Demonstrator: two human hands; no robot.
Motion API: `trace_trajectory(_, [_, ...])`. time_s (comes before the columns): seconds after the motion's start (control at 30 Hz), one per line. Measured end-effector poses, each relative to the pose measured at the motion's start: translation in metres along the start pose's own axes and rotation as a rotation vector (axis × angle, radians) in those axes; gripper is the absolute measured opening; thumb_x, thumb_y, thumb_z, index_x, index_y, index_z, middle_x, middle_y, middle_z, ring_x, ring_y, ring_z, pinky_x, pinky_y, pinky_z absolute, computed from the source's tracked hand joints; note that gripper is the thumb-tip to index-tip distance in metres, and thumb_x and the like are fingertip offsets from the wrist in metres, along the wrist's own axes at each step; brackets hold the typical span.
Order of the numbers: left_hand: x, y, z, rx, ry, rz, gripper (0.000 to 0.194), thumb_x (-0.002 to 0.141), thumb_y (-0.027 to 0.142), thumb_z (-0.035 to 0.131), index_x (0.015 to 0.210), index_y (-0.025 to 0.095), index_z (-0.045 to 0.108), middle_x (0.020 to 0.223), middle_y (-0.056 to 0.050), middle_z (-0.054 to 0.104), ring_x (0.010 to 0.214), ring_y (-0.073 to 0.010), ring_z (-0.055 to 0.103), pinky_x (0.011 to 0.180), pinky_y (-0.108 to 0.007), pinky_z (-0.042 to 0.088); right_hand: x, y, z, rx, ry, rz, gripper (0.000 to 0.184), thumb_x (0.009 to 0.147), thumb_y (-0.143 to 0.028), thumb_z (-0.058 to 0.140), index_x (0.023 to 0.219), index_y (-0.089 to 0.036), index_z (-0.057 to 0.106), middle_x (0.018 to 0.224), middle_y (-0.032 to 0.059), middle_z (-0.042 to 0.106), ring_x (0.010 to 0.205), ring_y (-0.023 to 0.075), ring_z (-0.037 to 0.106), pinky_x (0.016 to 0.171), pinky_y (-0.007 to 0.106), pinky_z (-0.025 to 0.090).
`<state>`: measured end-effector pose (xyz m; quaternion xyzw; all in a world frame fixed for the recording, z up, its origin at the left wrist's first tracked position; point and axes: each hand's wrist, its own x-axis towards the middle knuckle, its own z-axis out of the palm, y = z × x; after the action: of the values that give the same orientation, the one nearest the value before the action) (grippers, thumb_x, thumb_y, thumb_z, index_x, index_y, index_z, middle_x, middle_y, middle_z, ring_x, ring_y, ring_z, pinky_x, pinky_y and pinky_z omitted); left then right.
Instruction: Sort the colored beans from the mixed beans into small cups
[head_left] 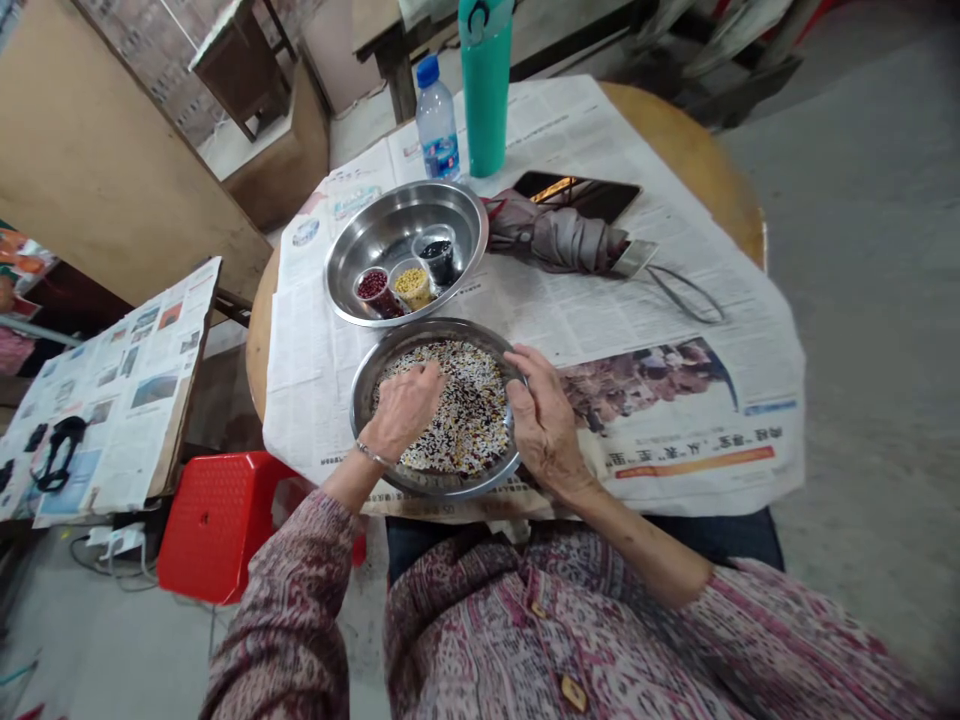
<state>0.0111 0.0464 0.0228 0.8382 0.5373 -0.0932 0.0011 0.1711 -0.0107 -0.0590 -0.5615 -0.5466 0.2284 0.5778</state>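
A metal basin (437,486) close to my body holds a mix of white, black, yellow and dark red grains and beans (472,410). My left hand (409,405) is over the left part of the mix, its fingers curled together and pointing down; what they pinch is hidden. At the basin's right side my right hand (546,420) grips the rim, thumb at the inner edge and fingers along the outside. Behind, a second metal basin (375,225) contains three clear plastic cups: one of red beans (373,286), one of yellow beans (412,286), one of black beans (437,255).
Newspaper (645,290) covers the round table. A water bottle (438,125), a teal bottle (486,100), a dark flat device (600,195) and a folded umbrella (559,235) lie or stand toward the back. A red stool (214,520) is at the left, beside another newspaper-covered table (120,370).
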Motion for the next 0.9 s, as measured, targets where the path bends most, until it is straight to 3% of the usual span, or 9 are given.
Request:
trace_trajectory(0.1, [-0.024,-0.003,-0.005,-0.039,-0.086,-0.053,0.025,0.107,0.032,0.036,0.111,0.021,0.058,0.09,-0.004,0.072,0.083,-0.0197,0.071,0.073,-0.029,0.052,0.0,-0.001,-0.001,-0.009,-0.004,0.004,0.039,0.102,-0.047,0.038,0.129,-0.027,0.057,0.142,0.0115,0.056,0.135,0.0268,0.05,0.117,0.058,0.036])
trace_trajectory(0.2, [-0.044,0.0,-0.005,-0.08,-0.034,-0.043,0.026,0.105,0.038,0.042,0.122,0.022,0.055,0.099,-0.005,0.069,0.09,-0.0205,0.068,0.077,-0.031,0.053,0.0,-0.001,-0.001,-0.014,-0.011,-0.001,0.039,0.102,-0.047,0.038,0.129,-0.026,0.057,0.143,0.012,0.055,0.136,0.0273,0.05,0.117,0.058,0.036])
trace_trajectory(0.3, [-0.051,0.009,0.001,-0.079,0.061,0.177,0.046,0.095,0.054,0.057,0.13,0.024,0.053,0.127,-0.011,0.059,0.112,-0.0277,0.059,0.088,-0.039,0.053,-0.001,0.0,-0.002,-0.015,-0.019,0.006,0.039,0.102,-0.047,0.038,0.129,-0.026,0.057,0.143,0.0115,0.055,0.136,0.0276,0.049,0.117,0.058,0.035])
trace_trajectory(0.37, [-0.046,0.014,0.009,-0.067,0.099,0.354,0.05,0.093,0.055,0.06,0.132,0.025,0.053,0.14,-0.013,0.05,0.121,-0.0304,0.052,0.096,-0.044,0.049,-0.001,0.001,-0.001,-0.016,-0.022,0.01,0.039,0.102,-0.047,0.038,0.129,-0.026,0.057,0.144,0.0111,0.054,0.136,0.0279,0.049,0.118,0.058,0.034])
trace_trajectory(0.5, [-0.021,0.013,0.023,0.046,0.116,0.482,0.026,0.104,0.033,0.043,0.122,0.02,0.058,0.124,-0.011,0.058,0.112,-0.0259,0.056,0.094,-0.04,0.047,-0.001,0.002,-0.001,-0.026,-0.012,0.003,0.039,0.102,-0.046,0.038,0.128,-0.026,0.058,0.143,0.0112,0.055,0.136,0.0277,0.049,0.118,0.058,0.034])
trace_trajectory(0.6, [-0.009,-0.003,0.023,0.113,0.109,0.35,0.025,0.105,0.021,0.035,0.113,0.016,0.059,0.108,-0.01,0.062,0.101,-0.0227,0.06,0.086,-0.035,0.048,0.0,0.002,-0.001,-0.035,-0.016,-0.006,0.038,0.102,-0.046,0.038,0.127,-0.025,0.058,0.142,0.012,0.056,0.135,0.027,0.05,0.117,0.057,0.035])
trace_trajectory(0.73, [-0.017,-0.028,0.016,0.126,0.119,0.076,0.024,0.104,0.015,0.034,0.11,0.016,0.058,0.103,-0.009,0.064,0.094,-0.0205,0.061,0.077,-0.03,0.05,0.0,0.001,-0.003,-0.034,-0.043,0.005,0.037,0.102,-0.046,0.038,0.127,-0.026,0.058,0.144,0.0111,0.054,0.136,0.0276,0.049,0.117,0.058,0.035])
trace_trajectory(0.83, [-0.031,-0.038,0.013,0.064,0.166,-0.081,0.021,0.105,0.022,0.038,0.104,0.018,0.059,0.105,-0.009,0.063,0.099,-0.0215,0.06,0.08,-0.032,0.053,0.0,0.002,-0.003,-0.026,-0.046,0.007,0.038,0.102,-0.047,0.039,0.127,-0.026,0.057,0.144,0.0104,0.053,0.136,0.0282,0.048,0.118,0.059,0.035])
trace_trajectory(0.9, [-0.037,-0.037,0.014,-0.008,0.204,-0.126,0.021,0.103,0.035,0.048,0.111,0.019,0.057,0.117,-0.011,0.06,0.109,-0.0244,0.057,0.088,-0.035,0.054,0.0,0.002,-0.003,-0.027,-0.042,0.007,0.037,0.101,-0.048,0.039,0.126,-0.027,0.058,0.144,0.0101,0.054,0.136,0.0281,0.049,0.117,0.059,0.035])
